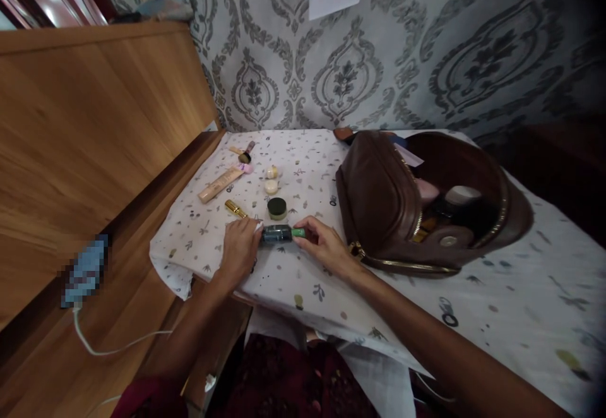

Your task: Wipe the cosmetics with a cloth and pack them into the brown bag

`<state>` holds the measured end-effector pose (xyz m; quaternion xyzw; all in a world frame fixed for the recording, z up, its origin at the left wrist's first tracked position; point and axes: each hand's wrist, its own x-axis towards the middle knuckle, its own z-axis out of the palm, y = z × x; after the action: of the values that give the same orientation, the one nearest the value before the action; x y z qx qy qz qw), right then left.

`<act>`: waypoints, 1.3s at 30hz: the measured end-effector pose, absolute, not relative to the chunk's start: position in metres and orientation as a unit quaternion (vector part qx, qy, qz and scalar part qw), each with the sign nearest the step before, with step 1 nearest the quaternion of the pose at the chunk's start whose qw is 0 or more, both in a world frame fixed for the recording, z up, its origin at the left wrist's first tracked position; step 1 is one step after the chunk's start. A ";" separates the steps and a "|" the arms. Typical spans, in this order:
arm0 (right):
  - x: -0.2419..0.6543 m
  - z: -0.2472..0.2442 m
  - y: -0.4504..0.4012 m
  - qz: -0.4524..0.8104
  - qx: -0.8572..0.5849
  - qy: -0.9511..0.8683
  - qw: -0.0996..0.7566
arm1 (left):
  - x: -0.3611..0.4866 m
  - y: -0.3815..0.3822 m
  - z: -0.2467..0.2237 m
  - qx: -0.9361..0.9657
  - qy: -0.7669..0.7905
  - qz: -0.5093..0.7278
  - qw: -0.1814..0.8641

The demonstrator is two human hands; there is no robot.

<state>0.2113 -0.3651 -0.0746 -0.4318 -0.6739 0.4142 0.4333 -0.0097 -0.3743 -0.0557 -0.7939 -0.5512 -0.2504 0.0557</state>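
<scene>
A small dark bottle with a green cap (276,234) lies sideways just above the cloth, between my two hands. My left hand (239,247) is closed around its left end, where a bit of white shows by the fingers. The fingertips of my right hand (324,243) pinch the green cap at the other end. Right behind the bottle sits a round jar with a dark lid (277,208). A gold tube (235,208) lies beyond my left hand. The label on the bottle is too small to read.
At right stands an unzipped brown leather bag (379,197) with cosmetics inside. Further back lie a beige squeeze tube (220,184), a makeup brush (246,154) and two small pale round containers (271,185). A wooden panel (104,121) borders the table's left side; a patterned wall rises behind.
</scene>
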 end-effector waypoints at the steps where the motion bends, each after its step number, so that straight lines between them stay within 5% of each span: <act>1: 0.211 -0.074 -0.365 0.416 -0.429 -0.674 0.434 | -0.006 -0.375 -0.055 -0.798 -0.551 -0.236 0.070; 20: 0.208 -0.077 -0.366 0.440 -0.395 -0.670 0.448 | 0.061 -0.374 -0.036 -0.850 -0.506 -0.143 0.043; 39: 0.207 -0.079 -0.367 0.533 -0.384 -0.619 0.430 | -0.015 -0.370 -0.033 -0.747 -0.636 -0.179 -0.067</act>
<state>0.2073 -0.3665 -0.0790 -0.3844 -0.6192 0.5328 0.4300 -0.0154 -0.3699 -0.0328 -0.7472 -0.6364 -0.1794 -0.0668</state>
